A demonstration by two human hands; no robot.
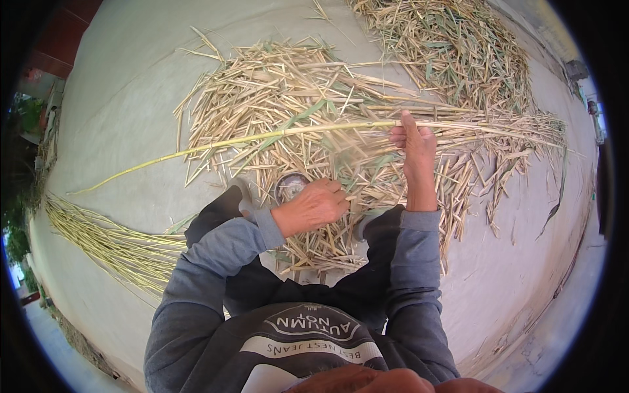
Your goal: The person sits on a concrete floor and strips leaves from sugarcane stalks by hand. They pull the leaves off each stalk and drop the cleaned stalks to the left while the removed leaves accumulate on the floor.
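A long, thin yellow-green reed stalk (262, 136) runs across in front of me, its thin end far out to the left. My right hand (416, 147) is closed around its thicker right part, with the thumb on top. Nearer to me and left of it, my left hand (313, 206) is closed, fingers curled down; what they hold, if anything, is hidden. Beside that hand's thumb side lies a round, dark-rimmed thing (288, 187), partly covered by the hand. A pale blur (347, 150) hangs between the left hand and the stalk.
Cut straw-coloured stalk pieces (255, 92) are heaped over the concrete floor (124, 131) before me and between my feet. Another heap (458, 52) with green leaves lies far right. A bundle of long greenish stalks (111, 239) rests at my left. Longer stalks (504, 128) spread to the right.
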